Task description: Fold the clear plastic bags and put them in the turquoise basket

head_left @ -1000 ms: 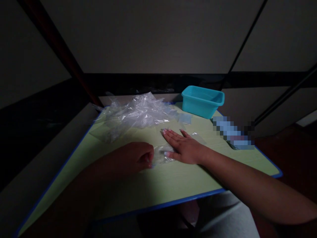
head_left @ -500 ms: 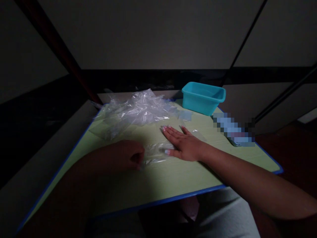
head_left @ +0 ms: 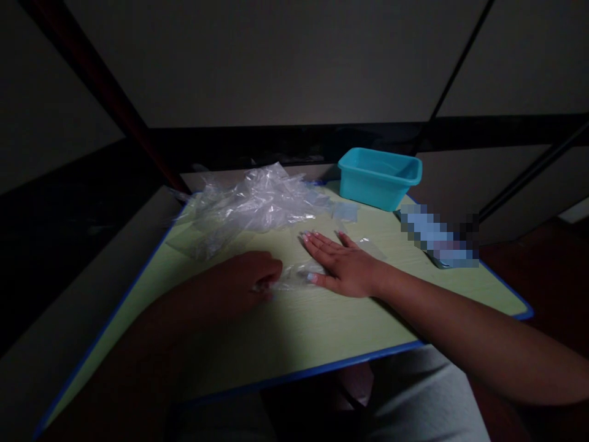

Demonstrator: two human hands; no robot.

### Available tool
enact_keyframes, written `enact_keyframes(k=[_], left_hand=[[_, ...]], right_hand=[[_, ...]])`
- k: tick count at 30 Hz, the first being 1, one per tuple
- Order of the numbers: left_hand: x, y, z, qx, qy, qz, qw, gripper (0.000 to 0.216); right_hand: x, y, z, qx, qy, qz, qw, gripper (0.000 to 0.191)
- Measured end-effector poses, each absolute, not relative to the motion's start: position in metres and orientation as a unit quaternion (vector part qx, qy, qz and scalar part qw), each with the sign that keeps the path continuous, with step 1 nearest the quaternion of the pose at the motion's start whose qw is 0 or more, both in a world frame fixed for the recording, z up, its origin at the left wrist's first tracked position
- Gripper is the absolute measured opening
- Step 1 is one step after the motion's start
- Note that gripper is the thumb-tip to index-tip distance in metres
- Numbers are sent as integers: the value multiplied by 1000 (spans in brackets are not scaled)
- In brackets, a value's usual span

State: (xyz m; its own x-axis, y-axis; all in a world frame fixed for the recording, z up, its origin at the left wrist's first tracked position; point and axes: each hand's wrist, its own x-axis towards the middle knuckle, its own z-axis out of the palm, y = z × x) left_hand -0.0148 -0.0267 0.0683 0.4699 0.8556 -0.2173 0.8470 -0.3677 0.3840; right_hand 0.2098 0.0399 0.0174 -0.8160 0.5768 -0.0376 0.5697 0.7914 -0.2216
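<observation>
My right hand (head_left: 343,264) lies flat on the green table (head_left: 322,325) with its fingers stretched out, pressing down one end of a small clear plastic bag (head_left: 294,276). My left hand (head_left: 243,279) is closed in a pinch on the other end of that bag, just left of the right thumb. A loose heap of clear plastic bags (head_left: 253,205) lies behind the hands at the table's far left. A folded clear bag (head_left: 345,212) lies flat near the tub.
A turquoise plastic tub (head_left: 380,178) stands at the far right corner. A flat pixelated object (head_left: 437,239) lies along the right edge. The table has a blue rim; dim panel walls stand close behind it. My lap shows below the near edge.
My left hand drew the bag's end out to the left, then came back toward the right hand and a little farther up the table. My right hand stayed pressed flat.
</observation>
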Motion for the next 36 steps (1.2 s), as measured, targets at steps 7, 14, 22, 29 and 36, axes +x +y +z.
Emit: enact_keyframes(k=[7, 14, 22, 29, 36], left_hand=[[-22, -28, 60, 841, 509, -23, 182, 10], [-33, -28, 64, 784, 584, 20, 210, 21], [-15, -31, 61, 795, 550, -41, 252, 29], [-20, -32, 51, 823, 515, -50, 234, 13], [-17, -27, 63, 798, 570, -42, 194, 27]], right_hand=[[211, 40, 15, -300, -948, 103, 23, 84], [211, 41, 12, -299, -949, 93, 26, 91], [210, 40, 11, -306, -949, 75, 33, 91], [210, 40, 11, -306, -948, 77, 33, 90], [209, 39, 13, -319, -944, 77, 29, 90]])
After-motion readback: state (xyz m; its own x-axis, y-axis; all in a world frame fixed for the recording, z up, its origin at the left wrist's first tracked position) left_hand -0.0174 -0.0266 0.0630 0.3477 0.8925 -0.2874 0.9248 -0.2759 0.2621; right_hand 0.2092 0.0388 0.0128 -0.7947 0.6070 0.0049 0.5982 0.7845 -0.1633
